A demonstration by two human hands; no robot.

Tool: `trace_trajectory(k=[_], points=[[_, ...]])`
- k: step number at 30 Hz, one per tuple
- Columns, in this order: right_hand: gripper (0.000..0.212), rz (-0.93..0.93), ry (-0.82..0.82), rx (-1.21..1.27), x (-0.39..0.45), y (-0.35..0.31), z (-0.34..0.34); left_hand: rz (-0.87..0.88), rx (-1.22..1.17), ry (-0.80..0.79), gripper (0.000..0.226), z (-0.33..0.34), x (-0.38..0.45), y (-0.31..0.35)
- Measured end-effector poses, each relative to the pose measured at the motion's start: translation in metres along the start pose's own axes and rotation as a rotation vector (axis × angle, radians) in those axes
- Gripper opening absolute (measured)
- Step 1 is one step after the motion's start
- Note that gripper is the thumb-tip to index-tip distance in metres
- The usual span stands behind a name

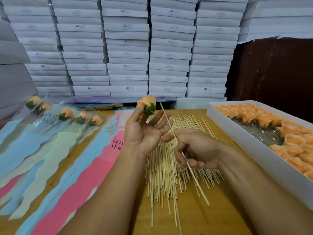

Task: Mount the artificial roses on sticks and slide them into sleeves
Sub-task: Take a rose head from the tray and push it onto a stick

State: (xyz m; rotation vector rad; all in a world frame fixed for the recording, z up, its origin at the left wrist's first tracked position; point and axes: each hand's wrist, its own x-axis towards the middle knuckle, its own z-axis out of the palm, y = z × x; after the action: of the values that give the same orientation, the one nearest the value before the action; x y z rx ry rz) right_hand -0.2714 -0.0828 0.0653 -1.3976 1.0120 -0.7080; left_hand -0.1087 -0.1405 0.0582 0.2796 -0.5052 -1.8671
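Centre frame, above the worktop (211,217): left hand (144,131) pinching light, crushable rose (148,105) by its firmer green base; right hand (194,150) gripping thin, snappable stick (177,143) mid-length.

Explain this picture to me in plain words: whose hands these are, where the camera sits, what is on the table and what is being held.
There is no machine: a person works bare-handed, and the one camera is worn on their head, looking forward and down. The left hand pinches a peach artificial rose with a green base. The right hand holds a thin wooden stick, not yet in the rose. On the wooden table lie a pile of loose wooden sticks, pastel plastic sleeves printed "LOVE YOU", finished sleeved roses at the far left, and a white box of peach rose heads on the right. Stacked white cartons stand behind.
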Motion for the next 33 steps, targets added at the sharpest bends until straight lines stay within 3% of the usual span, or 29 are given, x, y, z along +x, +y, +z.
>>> trace_trajectory(k=[2, 4, 12, 15, 19, 22, 26, 29, 33], points=[[0.022, 0.016, 0.022, -0.095, 0.001, 0.002, 0.002, -0.004, 0.015, 0.004, 0.039, 0.0, 0.0, 0.001], [0.026, 0.0, 0.064, -0.123, 0.004, 0.005, 0.006, -0.022, 0.04, 0.018, 0.037, 0.0, -0.001, 0.0], [0.02, -0.125, 0.327, 0.098, 0.015, 0.007, 0.019, -0.076, 0.241, 0.021, 0.04, 0.006, -0.004, -0.008], [0.027, -0.174, 0.332, 0.038, 0.013, 0.005, 0.021, -0.034, 0.172, 0.077, 0.04, 0.007, -0.003, -0.008], [0.046, -0.287, 0.385, -0.165, 0.007, 0.001, 0.022, 0.001, 0.03, 0.137, 0.016, 0.003, 0.0, -0.004], [0.054, -0.387, 0.424, -0.287, 0.004, -0.001, 0.027, 0.022, 0.002, 0.153, 0.02, 0.0, 0.002, -0.002], [0.047, -0.496, 0.379, -0.276, -0.002, -0.005, 0.031, 0.048, -0.052, 0.124, 0.024, 0.002, 0.002, -0.002], [0.052, -0.474, 0.345, -0.228, -0.003, -0.007, 0.033, 0.064, -0.121, 0.055, 0.024, 0.005, 0.0, -0.001], [0.05, -0.5, 0.442, -0.183, -0.002, -0.007, 0.037, 0.064, -0.13, 0.003, 0.029, 0.009, -0.002, 0.0]])
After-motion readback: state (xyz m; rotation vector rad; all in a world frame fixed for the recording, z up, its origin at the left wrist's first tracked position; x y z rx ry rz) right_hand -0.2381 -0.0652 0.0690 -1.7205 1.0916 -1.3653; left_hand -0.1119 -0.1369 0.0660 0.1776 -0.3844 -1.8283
